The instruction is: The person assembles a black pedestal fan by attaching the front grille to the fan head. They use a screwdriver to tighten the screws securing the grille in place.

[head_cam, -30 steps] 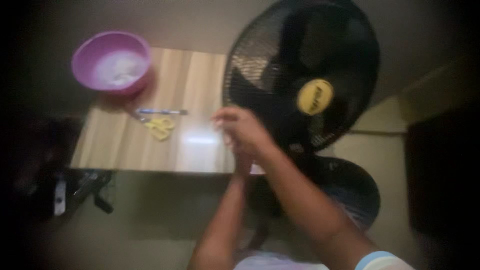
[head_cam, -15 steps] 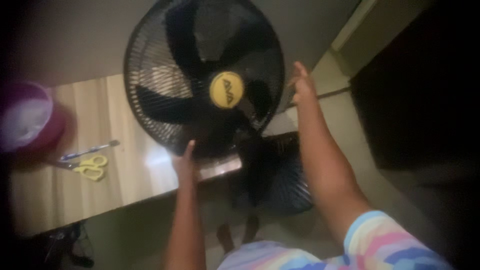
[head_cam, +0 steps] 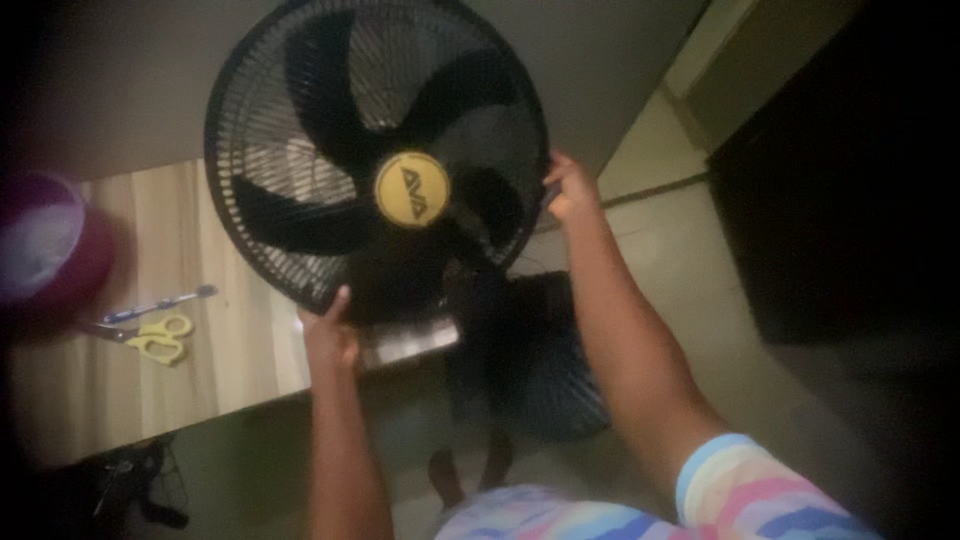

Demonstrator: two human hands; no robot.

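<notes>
left hand [head_cam: 328,330]: arm raised, fingers gripping fan [head_cam: 378,160] grille's lower rim, centre frame | right hand [head_cam: 570,190]: arm outstretched, clasping grille's right rim | scissors [head_cam: 155,338] on desk [head_cam: 230,350], left

Bare tabletop [head_cam: 250,350] beside scissors [head_cam: 158,338]

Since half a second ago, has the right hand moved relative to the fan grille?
Yes. The right hand has closed in leftward onto the fan grille rim, which it now grips; before it hovered apart.
</notes>
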